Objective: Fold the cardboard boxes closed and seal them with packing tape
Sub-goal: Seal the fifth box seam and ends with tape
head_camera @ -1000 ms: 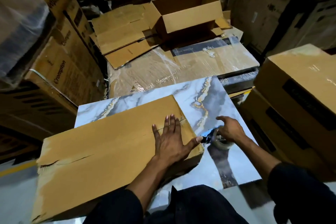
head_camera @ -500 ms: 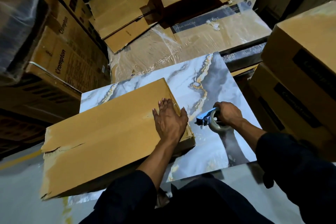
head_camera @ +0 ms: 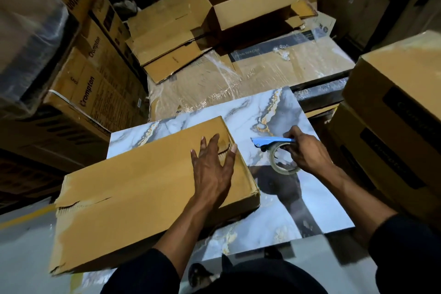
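Observation:
A long flat brown cardboard box (head_camera: 133,198) lies closed on a marble-patterned slab (head_camera: 293,212). Its flaps meet along a seam, torn at the left end. My left hand (head_camera: 212,169) presses flat on the box's right end, fingers spread over the seam. Just right of the box, my right hand (head_camera: 307,153) holds a tape dispenser (head_camera: 274,148) with a blue handle and a roll of clear tape, a little above the slab and apart from the box.
An open empty cardboard box (head_camera: 253,0) stands at the back on flattened cartons (head_camera: 164,40). A plastic-wrapped carton (head_camera: 238,83) lies behind the slab. Stacked printed cartons (head_camera: 95,83) rise on the left, and two sealed boxes (head_camera: 401,93) stand close on the right.
My right hand has lifted the tape dispenser off the slab and turned it toward the box's right end. My left hand has slid slightly along the box top, still pressing.

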{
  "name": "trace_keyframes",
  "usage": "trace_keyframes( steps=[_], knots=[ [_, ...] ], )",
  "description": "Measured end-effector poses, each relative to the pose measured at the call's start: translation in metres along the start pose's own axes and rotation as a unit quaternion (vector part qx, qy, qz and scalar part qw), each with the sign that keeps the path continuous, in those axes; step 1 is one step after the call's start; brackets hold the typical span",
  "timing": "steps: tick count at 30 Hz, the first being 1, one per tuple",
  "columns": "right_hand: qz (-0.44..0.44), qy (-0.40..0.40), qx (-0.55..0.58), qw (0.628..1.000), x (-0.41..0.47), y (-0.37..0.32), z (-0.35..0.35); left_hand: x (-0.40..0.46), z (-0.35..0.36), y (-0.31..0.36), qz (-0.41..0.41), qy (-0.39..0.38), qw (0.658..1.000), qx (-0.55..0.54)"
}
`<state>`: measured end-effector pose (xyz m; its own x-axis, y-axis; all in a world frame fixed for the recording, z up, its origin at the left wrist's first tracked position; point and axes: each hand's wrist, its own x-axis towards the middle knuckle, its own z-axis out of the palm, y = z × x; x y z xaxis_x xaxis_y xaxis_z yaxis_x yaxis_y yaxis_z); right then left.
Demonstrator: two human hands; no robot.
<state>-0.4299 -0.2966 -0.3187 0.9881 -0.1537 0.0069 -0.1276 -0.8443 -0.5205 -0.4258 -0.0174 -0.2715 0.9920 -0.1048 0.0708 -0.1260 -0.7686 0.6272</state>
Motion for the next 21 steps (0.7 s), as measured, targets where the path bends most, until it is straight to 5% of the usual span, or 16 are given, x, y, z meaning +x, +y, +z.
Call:
trace_keyframes(
  steps=[4,9,16,21],
  knots=[
    [-0.043,0.068,0.051,0.995,0.006,-0.059,-0.040,0.000,-0.038,0.006,-0.100,0.028,0.966,-0.237],
    [-0.136,0.095,0.043,0.985,0.008,-0.158,-0.051,0.008,-0.083,-0.006,-0.313,-0.047,0.769,-0.555],
    [-0.224,0.056,-0.009,0.973,0.012,-0.304,-0.008,0.012,-0.181,-0.077,-0.340,-0.056,0.621,-0.704],
    [-0.243,-0.031,-0.023,0.969,0.014,-0.379,0.034,0.010,-0.230,-0.146,-0.382,-0.040,0.590,-0.710]
  ],
)
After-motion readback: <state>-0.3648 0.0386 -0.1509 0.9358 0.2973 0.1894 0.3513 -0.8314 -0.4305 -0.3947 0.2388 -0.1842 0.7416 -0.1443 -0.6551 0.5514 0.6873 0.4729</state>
